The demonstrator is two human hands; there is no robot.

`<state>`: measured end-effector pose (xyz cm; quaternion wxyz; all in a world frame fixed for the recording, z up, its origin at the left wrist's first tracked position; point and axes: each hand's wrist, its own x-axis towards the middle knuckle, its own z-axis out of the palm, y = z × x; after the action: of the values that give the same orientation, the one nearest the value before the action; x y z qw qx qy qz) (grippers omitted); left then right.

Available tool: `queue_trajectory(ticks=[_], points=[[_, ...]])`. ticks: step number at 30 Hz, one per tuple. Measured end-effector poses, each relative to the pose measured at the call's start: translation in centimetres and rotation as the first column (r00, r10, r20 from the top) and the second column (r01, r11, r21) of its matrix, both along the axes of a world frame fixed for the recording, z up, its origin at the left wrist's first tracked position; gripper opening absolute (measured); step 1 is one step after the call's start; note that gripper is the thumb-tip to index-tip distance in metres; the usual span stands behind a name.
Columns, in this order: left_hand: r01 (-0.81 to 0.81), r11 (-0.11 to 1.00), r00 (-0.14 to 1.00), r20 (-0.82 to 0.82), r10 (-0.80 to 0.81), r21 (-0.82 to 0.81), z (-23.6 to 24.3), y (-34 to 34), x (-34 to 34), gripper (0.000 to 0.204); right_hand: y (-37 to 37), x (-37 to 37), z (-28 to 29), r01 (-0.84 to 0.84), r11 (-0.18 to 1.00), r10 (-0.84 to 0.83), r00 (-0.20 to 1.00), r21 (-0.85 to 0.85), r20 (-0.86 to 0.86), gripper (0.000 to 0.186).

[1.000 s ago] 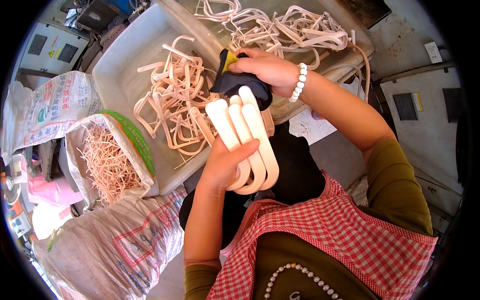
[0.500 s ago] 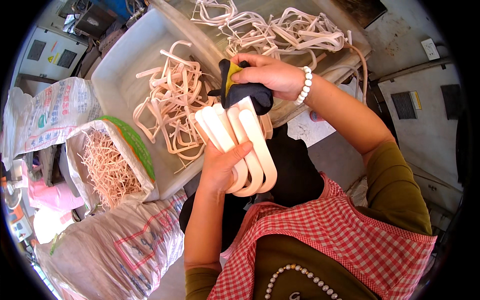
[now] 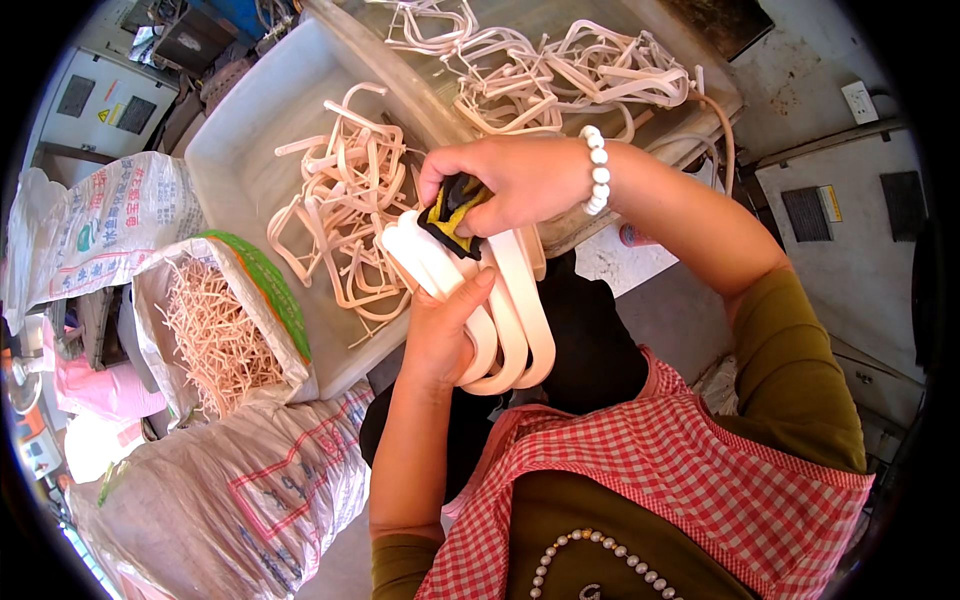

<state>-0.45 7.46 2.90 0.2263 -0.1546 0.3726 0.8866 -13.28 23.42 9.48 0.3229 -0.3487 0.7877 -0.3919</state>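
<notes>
My left hand (image 3: 445,340) is wrapped round a bundle of several pale pink plastic strips with curved, hook-like ends (image 3: 530,330), its thumb lying across them. The curved ends point down toward my lap. Over the upper ends of the strips, my right hand (image 3: 520,190) pinches a crumpled black and yellow cloth (image 3: 455,215), which looks like a fabric glove and rests against the strips. Just left of the bundle, a tangle of similar-coloured plastic frames (image 3: 345,205) lies in a whitish plastic bin (image 3: 240,125).
A second bin behind holds more tangled plastic pieces (image 3: 570,80). On the left stands an open woven sack (image 3: 270,285) of thin pink scraps (image 3: 215,340), with a full sack (image 3: 230,500) nearer me. A grey cabinet (image 3: 835,220) stands at the right.
My right hand has moved down and left, bringing the cloth from above the strips onto their upper ends. The cloth is now more bunched up. My left hand stays in place.
</notes>
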Motion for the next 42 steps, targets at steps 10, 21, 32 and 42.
queue_trajectory(ticks=[10, 21, 32, 42], points=[[0.028, 0.999, 1.0, 0.007, -0.028, 0.021, -0.4, -0.1, -0.1, 0.036, -0.9, 0.3, -2.0, 0.108, 0.994, -0.104, 0.979, 0.012, -0.176, 0.042], [0.008, 1.0, 1.0, -0.01, -0.008, -0.027, -0.9, 0.2, 0.0, 0.04, -0.4, -0.2, -1.9, 0.076, 0.997, -0.076, 0.996, 0.01, 0.04, 0.043], [0.024, 1.0, 1.0, -0.009, -0.024, -0.015, -1.0, 0.0, -0.1, 0.041, -2.1, 0.8, -3.4, 0.438, 0.898, -0.435, 0.898, -0.042, 0.061, 0.035], [0.053, 0.998, 0.998, -0.038, -0.052, 0.029, -1.3, 0.1, -0.3, 0.041, -2.4, -0.2, -2.7, 0.057, 0.997, -0.068, 0.974, -0.055, -0.216, 0.033]])
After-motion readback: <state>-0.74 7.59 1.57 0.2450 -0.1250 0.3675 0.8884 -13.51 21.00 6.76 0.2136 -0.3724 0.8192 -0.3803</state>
